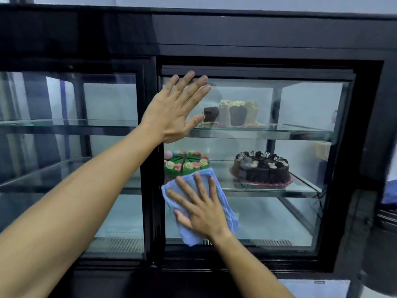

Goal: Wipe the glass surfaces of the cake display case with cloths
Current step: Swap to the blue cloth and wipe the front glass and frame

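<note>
Head view: the display case (pixel 365 130) fills nearly the whole frame, a black-framed cabinet with two glass doors side by side. The right glass door (pixel 268 216) takes up the centre and right of the frame, and a blue cloth (pixel 223 203) lies flat against its lower left part, just beside the black upright between the doors. The right hand (pixel 200 208) presses the cloth to the glass with straight, spread fingers; the cloth shows around the hand on all sides, and its lower corner hangs down over the vent strip at the bottom of the case. The left hand (pixel 177 109) rests flat on the upper left corner of the same door, fingers straight and fanned, fingertips reaching the door's top frame, gripping nothing. Both bare forearms come in from the lower left and bottom of the frame.

Behind the glass, the upper shelf (pixel 279 129) carries a partly cut cake with cream sides and a dark inside (pixel 236 114), right of the left hand. On the lower shelf (pixel 300 188) a green cake with pink and cream flowers (pixel 184 163) sits just above the cloth in the picture, and a round chocolate cake (pixel 263 167) stands well apart to its right. The left glass door (pixel 71 160) shows bare glass shelves in the left half of the frame
</note>
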Action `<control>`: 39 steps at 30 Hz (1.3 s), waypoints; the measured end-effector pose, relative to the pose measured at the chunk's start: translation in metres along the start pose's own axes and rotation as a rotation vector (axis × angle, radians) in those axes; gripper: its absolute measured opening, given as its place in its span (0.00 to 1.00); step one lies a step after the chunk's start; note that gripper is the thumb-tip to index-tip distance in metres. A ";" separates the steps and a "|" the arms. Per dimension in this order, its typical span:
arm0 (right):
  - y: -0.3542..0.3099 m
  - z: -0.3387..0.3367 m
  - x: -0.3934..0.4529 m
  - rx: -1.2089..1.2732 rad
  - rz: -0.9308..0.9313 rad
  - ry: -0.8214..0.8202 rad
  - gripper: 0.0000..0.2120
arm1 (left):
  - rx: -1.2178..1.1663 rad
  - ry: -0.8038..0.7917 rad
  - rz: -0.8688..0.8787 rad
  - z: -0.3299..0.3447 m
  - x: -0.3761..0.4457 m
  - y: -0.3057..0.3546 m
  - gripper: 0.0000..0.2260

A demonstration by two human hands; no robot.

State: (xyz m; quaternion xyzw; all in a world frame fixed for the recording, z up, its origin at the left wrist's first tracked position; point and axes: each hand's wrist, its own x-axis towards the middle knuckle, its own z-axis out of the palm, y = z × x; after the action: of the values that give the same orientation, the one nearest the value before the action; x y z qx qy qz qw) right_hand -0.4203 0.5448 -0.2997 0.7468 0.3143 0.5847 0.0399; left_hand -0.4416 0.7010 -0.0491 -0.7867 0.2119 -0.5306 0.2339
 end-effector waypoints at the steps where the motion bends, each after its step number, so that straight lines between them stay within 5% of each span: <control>1: 0.019 -0.010 0.024 0.022 0.054 0.036 0.28 | -0.031 0.018 -0.007 0.002 0.000 0.001 0.33; 5: 0.115 -0.043 0.044 -0.071 0.261 0.132 0.28 | -0.096 0.056 -0.068 0.005 -0.001 0.007 0.32; 9: 0.167 -0.048 -0.061 -0.135 0.599 0.146 0.29 | -0.107 0.055 -0.133 0.010 -0.001 0.026 0.32; 12: 0.137 -0.037 -0.086 -0.024 1.100 0.203 0.30 | -0.109 0.064 -0.205 0.015 -0.001 0.038 0.33; 14: 0.085 -0.027 -0.058 0.043 1.259 0.255 0.30 | -0.111 0.069 -0.210 0.017 -0.001 0.041 0.34; 16: 0.016 -0.011 -0.022 0.065 1.078 0.176 0.32 | -0.117 0.076 -0.209 0.019 0.000 0.040 0.34; 19: -0.053 0.004 0.004 0.072 0.498 -0.009 0.30 | -0.117 0.067 -0.193 0.020 0.000 0.036 0.34; 21: -0.027 0.004 0.002 0.030 0.226 0.027 0.29 | -0.118 0.067 -0.178 0.019 0.000 0.033 0.35; 23: 0.033 -0.010 -0.016 -0.035 0.142 0.072 0.29 | -0.110 0.067 -0.171 0.019 0.000 0.031 0.35; 29: 0.197 -0.054 -0.117 -0.130 0.637 0.136 0.31 | -0.100 0.065 -0.205 0.019 0.000 0.038 0.35; 32: 0.146 -0.039 -0.087 -0.074 1.106 0.251 0.30 | -0.088 0.077 -0.207 0.020 0.000 0.039 0.36; 34: 0.083 -0.024 -0.053 0.002 1.167 0.289 0.30 | -0.095 0.078 -0.211 0.020 0.000 0.041 0.36; 36: 0.014 -0.004 -0.034 0.044 0.872 0.111 0.32 | -0.096 0.080 -0.234 0.020 0.000 0.043 0.36; 39: -0.041 0.012 -0.045 0.037 0.148 -0.102 0.32 | -0.093 0.080 -0.259 0.020 -0.001 0.044 0.36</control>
State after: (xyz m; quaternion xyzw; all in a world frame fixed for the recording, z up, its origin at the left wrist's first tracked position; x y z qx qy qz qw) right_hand -0.4326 0.5583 -0.3588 0.7974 0.2667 0.5413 -0.0013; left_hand -0.4270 0.6690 -0.0822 -0.7956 0.1421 -0.5770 0.1182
